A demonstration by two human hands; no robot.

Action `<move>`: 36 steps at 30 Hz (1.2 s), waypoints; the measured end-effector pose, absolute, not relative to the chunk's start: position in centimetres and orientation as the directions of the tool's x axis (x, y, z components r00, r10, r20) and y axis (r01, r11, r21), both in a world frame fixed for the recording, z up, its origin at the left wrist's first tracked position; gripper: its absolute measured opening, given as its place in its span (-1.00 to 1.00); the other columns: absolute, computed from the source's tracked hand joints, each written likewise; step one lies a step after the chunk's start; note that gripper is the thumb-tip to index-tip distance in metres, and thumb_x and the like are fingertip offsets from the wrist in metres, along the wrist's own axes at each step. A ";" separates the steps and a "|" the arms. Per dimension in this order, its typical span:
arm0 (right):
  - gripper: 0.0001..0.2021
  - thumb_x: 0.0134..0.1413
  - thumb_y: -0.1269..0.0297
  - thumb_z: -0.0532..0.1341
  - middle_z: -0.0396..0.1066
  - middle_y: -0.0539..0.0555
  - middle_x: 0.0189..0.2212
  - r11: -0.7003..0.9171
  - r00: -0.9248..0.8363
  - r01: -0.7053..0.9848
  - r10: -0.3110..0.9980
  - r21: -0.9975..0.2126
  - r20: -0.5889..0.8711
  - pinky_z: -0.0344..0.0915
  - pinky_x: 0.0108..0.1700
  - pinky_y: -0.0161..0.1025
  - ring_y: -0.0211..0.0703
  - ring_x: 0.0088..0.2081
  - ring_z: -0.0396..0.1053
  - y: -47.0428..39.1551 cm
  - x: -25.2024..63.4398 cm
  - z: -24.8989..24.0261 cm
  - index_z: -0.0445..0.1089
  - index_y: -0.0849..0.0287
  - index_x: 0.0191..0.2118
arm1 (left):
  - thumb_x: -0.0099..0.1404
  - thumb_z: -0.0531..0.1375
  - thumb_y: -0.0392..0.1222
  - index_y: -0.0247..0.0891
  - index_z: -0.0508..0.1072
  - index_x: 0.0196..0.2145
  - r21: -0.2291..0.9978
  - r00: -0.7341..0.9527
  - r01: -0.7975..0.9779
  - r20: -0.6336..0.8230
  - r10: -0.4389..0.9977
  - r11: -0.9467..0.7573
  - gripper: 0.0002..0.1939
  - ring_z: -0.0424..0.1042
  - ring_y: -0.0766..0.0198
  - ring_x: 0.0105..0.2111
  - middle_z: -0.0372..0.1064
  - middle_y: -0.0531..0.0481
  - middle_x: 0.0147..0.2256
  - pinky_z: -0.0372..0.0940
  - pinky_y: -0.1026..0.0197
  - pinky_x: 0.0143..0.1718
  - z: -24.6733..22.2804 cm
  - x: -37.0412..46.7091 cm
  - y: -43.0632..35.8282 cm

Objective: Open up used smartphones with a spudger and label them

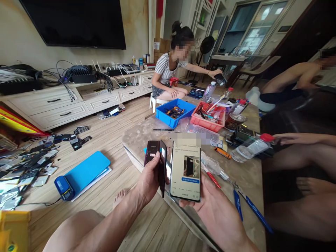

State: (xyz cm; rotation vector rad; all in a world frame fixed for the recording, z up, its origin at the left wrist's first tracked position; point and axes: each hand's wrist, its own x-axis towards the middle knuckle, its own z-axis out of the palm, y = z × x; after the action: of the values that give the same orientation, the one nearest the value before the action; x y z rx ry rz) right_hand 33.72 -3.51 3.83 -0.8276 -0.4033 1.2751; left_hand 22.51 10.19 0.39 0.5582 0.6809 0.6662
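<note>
The left hand (151, 178) was clamped on a dark phone (152, 148), its thumb pressed over the phone's lower back. A slim dark slab (162, 171) stood almost edge-on beside it, against the same hand; the fingers under both were mostly hidden, so how far apart they lay could not be told.

The right hand (215, 204) gripped a lit phone (185, 175), the thumb side along its right edge and a fingertip showing under its bottom edge. The remaining fingers were out of sight behind it.

Both phones were held upright, just above the near edge of the table (147, 134), with the lit phone to the right of the slab. The dark phone had a glossy back with a small pale label. The lit phone's screen faced the wearer and showed a pale page, a picture of a dark object and a blue bubble of text.

A pixelated patch covered the top of that screen, and its small text was unreadable. A blue-handled tool (237, 203) lay on the table near the right hand, partly blurred.
</note>
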 end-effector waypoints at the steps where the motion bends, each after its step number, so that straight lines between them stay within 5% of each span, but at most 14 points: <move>1: -0.65 0.25 0.04 0.30 0.55 0.13 0.06 0.065 0.281 -0.677 0.944 -0.733 -0.175 0.53 -0.29 -0.12 0.05 -0.10 0.52 -3.5 33.7 3.8 0.51 -0.06 0.11 | 0.09 0.41 0.25 -0.25 0.37 -0.41 0.653 0.593 -0.376 -0.376 0.712 0.657 -0.49 0.21 0.41 -0.63 0.30 0.12 -0.57 0.09 0.36 -0.66 0.3 22.5 10.2; 11: -0.68 0.19 0.01 0.35 0.58 0.07 0.01 0.087 0.298 -0.671 0.941 -0.736 -0.161 0.54 -0.32 -0.11 0.05 -0.14 0.53 -3.5 33.9 3.6 0.56 -0.10 0.03 | 0.12 0.40 0.24 -0.27 0.48 -0.35 0.633 0.624 -0.377 -0.366 0.691 0.676 -0.52 0.33 0.37 -0.58 0.42 0.06 -0.50 0.23 0.33 -0.60 -0.4 22.4 10.2; 17: -0.67 0.22 0.01 0.32 0.56 0.09 0.04 0.087 0.312 -0.652 0.936 -0.753 -0.162 0.53 -0.31 -0.11 0.04 -0.12 0.51 -3.6 33.9 3.7 0.54 -0.09 0.06 | 0.09 0.45 0.18 -0.31 0.58 -0.22 0.628 0.606 -0.399 -0.366 0.706 0.668 -0.50 0.49 0.28 -0.39 0.56 -0.07 -0.31 0.39 0.29 -0.35 -0.3 22.5 10.1; 22: -0.68 0.24 0.11 0.31 0.57 0.10 -0.02 0.099 0.318 -0.639 0.937 -0.762 -0.144 0.52 -0.32 -0.12 0.01 -0.17 0.50 -3.7 33.9 3.7 0.53 -0.06 0.09 | 0.09 0.46 0.15 -0.31 0.58 -0.23 0.618 0.611 -0.402 -0.369 0.701 0.676 -0.52 0.50 0.24 -0.40 0.54 -0.05 -0.36 0.41 0.27 -0.34 -0.1 22.4 10.0; 30: -0.58 0.14 0.26 0.32 0.59 0.18 -0.06 0.063 0.268 -0.573 0.957 -0.817 -0.114 0.51 -0.28 -0.19 0.02 -0.12 0.51 -3.7 33.8 3.8 0.49 0.07 0.13 | 0.26 0.34 0.10 -0.26 0.50 -0.29 0.610 0.601 -0.416 -0.372 0.707 0.675 -0.66 0.37 0.36 -0.59 0.46 0.07 -0.46 0.27 0.31 -0.60 0.1 22.3 10.3; 36: -0.55 0.07 0.29 0.38 0.58 0.14 -0.11 0.040 0.251 -0.526 0.962 -0.849 -0.110 0.49 -0.27 -0.20 -0.06 -0.18 0.48 -3.7 33.7 4.2 0.48 0.06 0.12 | 0.36 0.26 -0.01 -0.22 0.53 -0.14 0.564 0.556 -0.458 -0.422 0.716 0.687 -0.76 0.52 0.27 -0.41 0.59 0.02 -0.27 0.44 0.24 -0.38 0.4 22.4 10.3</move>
State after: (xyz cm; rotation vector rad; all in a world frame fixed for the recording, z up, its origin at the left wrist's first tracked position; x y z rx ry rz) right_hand 33.71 -3.67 4.23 -0.9383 -0.5883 1.2467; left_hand 22.43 10.33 0.44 0.4176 0.6818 0.7174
